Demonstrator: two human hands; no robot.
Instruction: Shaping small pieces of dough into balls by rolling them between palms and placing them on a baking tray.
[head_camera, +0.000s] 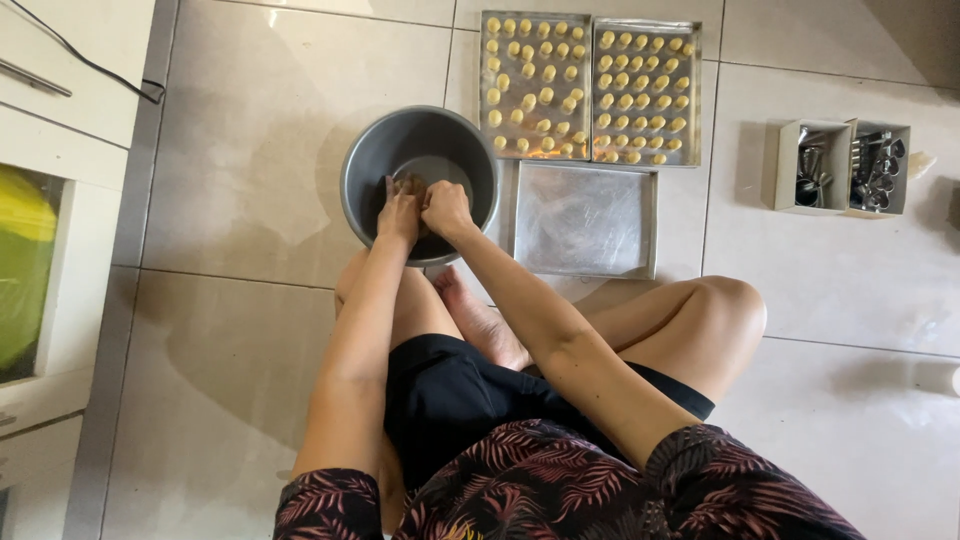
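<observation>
I sit cross-legged on a tiled floor with a round grey metal bowl (420, 135) in front of my legs. Both hands reach into it. My left hand (399, 213) and my right hand (446, 207) are pressed together over a lump of pale brown dough (408, 184), which they mostly hide. Beyond the bowl lie two metal baking trays (536, 18) (646, 25) filled with several small yellow dough pieces (545, 95). An empty greased tray (584, 220) lies right of the bowl.
Two open white boxes (842, 165) with several small metal moulds stand on the floor at the right. White cabinets (60, 130) with a black cable run along the left edge. My bare foot (480, 320) rests just behind the bowl.
</observation>
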